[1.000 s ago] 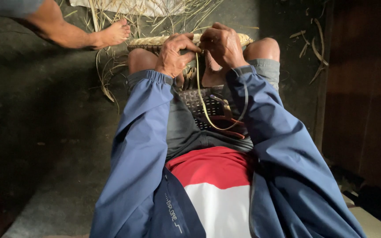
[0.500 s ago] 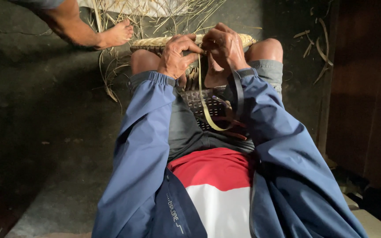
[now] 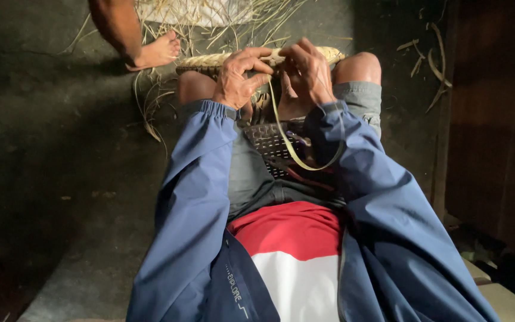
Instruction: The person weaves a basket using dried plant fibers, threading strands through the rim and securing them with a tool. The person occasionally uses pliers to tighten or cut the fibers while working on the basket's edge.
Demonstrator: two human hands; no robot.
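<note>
Plainly the woven basket [image 3: 269, 140] in the lap has its wall done and its pale rim [image 3: 210, 61], running left to right across the knees, part-bound, while the left hand [image 3: 239, 77] pinches that rim and the right hand [image 3: 308, 71] grips the looping strip [image 3: 296, 158].
</note>
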